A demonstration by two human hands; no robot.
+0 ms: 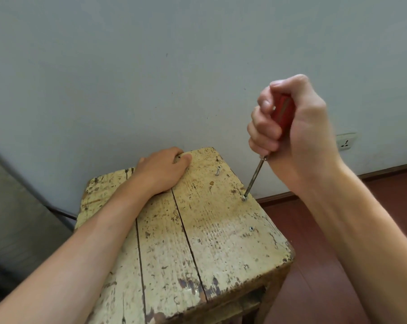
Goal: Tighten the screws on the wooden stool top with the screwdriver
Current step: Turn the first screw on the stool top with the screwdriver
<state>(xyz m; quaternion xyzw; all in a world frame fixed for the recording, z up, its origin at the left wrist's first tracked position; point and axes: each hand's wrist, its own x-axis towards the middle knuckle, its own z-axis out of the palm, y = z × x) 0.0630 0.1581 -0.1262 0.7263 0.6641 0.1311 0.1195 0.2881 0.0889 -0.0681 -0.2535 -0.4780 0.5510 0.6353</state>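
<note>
Two bare hands are working at the wooden stool top (pixel 209 230), which is made of worn, paint-flecked planks. The right hand (pixel 291 127) is hanging above the stool top's right edge. Its fingers are curling into a tight fist round the red handle of the screwdriver (pixel 256 175), and the thumb is folding over the handle's upper end. The wrist is bending back, and the forearm is slanting in from beyond the stool top's near right corner.

The screwdriver's long axis is standing steep, not quite upright. Its handle is leaning up and outward past the stool top's right edge, and its thin metal shaft is pointing down and slightly inward. The tip is sitting in the head of the driven screw (pixel 244 198), close to the right edge in the stool top's far half.

The left hand (pixel 161 170) is lying palm down at the stool top's far edge. Its fingers are curling over that edge and gripping it, the thumb is resting flat on the wood, and the forearm is crossing the left planks.

Toward the stool top's far right corner, a raised screw (pixel 218 171) is standing well proud and tilted. Nearer along the right edge, a seated screw (pixel 251 228) is lying almost flush.
</note>
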